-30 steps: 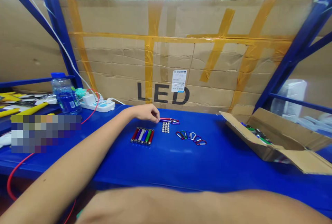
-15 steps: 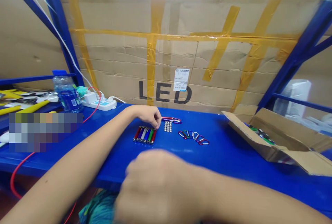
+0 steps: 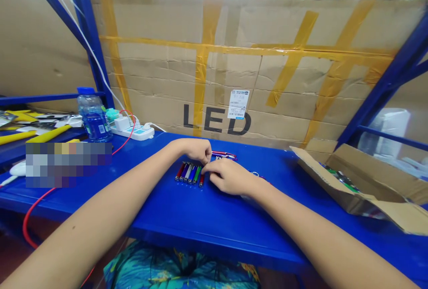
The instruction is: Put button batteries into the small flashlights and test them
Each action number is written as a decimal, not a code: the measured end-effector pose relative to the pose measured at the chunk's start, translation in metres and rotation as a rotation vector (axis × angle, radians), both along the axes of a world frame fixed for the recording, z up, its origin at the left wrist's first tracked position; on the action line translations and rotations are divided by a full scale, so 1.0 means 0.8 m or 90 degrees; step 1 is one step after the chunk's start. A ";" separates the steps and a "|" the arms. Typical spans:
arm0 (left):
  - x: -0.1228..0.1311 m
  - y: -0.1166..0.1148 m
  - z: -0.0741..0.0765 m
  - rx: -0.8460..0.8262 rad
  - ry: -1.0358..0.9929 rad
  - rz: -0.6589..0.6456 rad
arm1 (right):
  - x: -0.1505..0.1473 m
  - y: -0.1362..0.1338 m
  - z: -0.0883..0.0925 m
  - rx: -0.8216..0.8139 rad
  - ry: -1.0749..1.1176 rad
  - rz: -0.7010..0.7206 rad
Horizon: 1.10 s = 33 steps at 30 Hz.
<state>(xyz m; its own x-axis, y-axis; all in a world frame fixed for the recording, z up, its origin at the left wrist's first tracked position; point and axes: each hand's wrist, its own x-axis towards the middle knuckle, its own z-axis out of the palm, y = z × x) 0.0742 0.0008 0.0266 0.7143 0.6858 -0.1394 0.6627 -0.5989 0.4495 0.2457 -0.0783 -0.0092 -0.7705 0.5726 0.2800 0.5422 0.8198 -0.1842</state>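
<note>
Colored metal tubes like mini flashlights lie side by side in a row on the blue table. My left hand is closed in a pinch just above the row's right end; what its fingertips hold is hidden. From the right, my right hand reaches to the same spot, its index fingertip by the top of the end red tube and its thumb apart. Silver button cells are mostly covered by this hand. Behind them lie thin red and purple tubes. Small carabiners are partly hidden by my right wrist.
An open cardboard box with colored items stands at right. On the left are a bottle, a white power strip, a red cable and yellow-handled items. A large taped cardboard panel closes the back.
My right hand has come from close to the camera, fist-like, down to the row beside my left hand. The end red tube now sits slightly apart from the green one.
</note>
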 end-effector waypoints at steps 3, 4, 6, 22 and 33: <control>0.000 0.001 -0.001 0.018 0.021 -0.007 | 0.001 -0.006 0.005 0.007 -0.012 -0.028; 0.001 0.001 -0.001 0.022 0.028 -0.008 | 0.000 -0.007 0.006 0.012 -0.015 -0.040; 0.001 0.001 -0.001 0.026 0.038 -0.008 | -0.004 -0.010 0.007 0.028 -0.024 -0.069; 0.018 -0.020 0.003 0.161 -0.067 -0.056 | 0.062 -0.003 0.045 -0.182 0.045 -0.304; 0.046 -0.049 -0.012 0.336 0.110 -0.158 | 0.103 0.012 0.028 -0.147 0.174 -0.245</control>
